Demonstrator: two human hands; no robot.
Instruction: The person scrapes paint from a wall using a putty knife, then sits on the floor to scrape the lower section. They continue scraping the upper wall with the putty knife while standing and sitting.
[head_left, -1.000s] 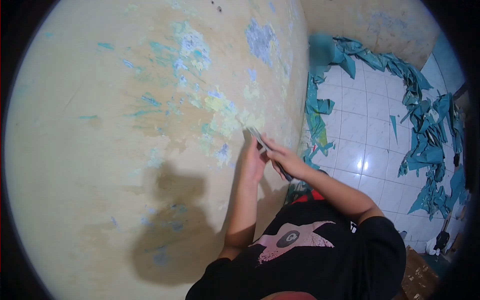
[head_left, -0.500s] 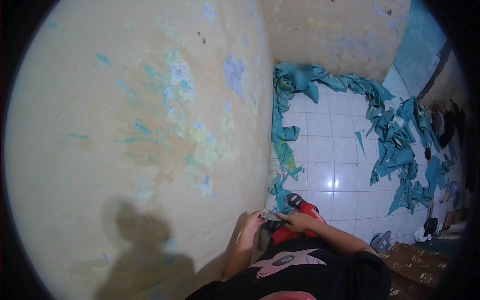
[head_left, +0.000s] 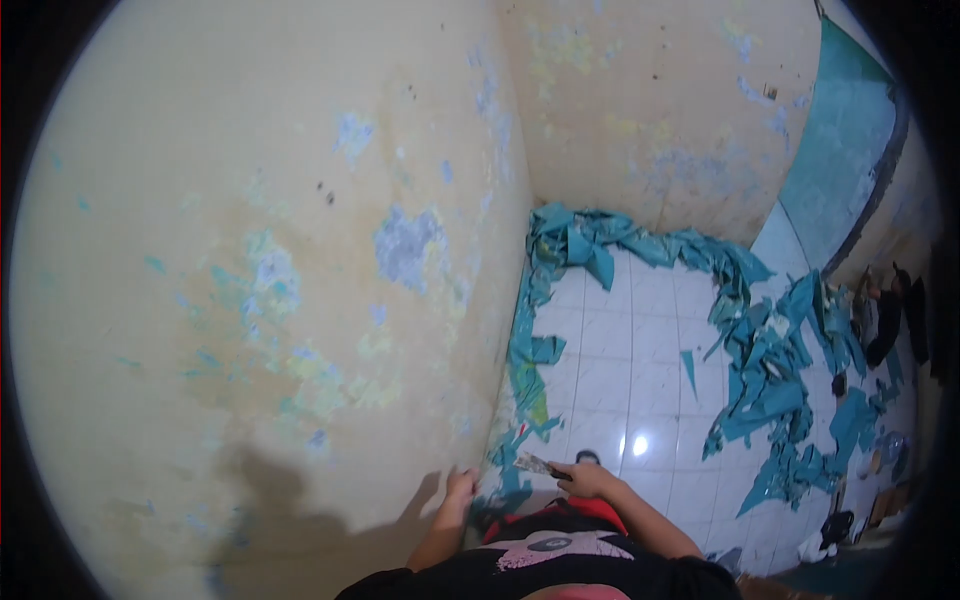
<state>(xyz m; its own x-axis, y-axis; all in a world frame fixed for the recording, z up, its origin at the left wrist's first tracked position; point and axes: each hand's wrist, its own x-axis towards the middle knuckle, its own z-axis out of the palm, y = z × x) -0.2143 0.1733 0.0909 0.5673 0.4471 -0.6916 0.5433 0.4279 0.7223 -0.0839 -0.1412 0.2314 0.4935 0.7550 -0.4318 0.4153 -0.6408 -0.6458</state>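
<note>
A putty knife [head_left: 538, 465] with a dark handle and a flat, stained metal blade is gripped in my right hand [head_left: 590, 480]. Its blade points left, above the floor beside the wall. My left hand [head_left: 463, 486] is apart from the knife, close to the left wall [head_left: 250, 400]. The fingers of that hand look curled in; whether they hold anything small is hidden. Patches of blue, green and yellow old paint mark the beige wall.
Peeled teal sheets of paint [head_left: 575, 235] lie along the wall's foot and in a heap [head_left: 770, 370] on the right. White floor tiles [head_left: 605, 330] stretch between them. A dark bag [head_left: 836, 527] and other items sit at the lower right.
My left hand has let go of the putty knife's blade and moved left toward the wall. My right hand keeps the knife. The view has tilted up.
</note>
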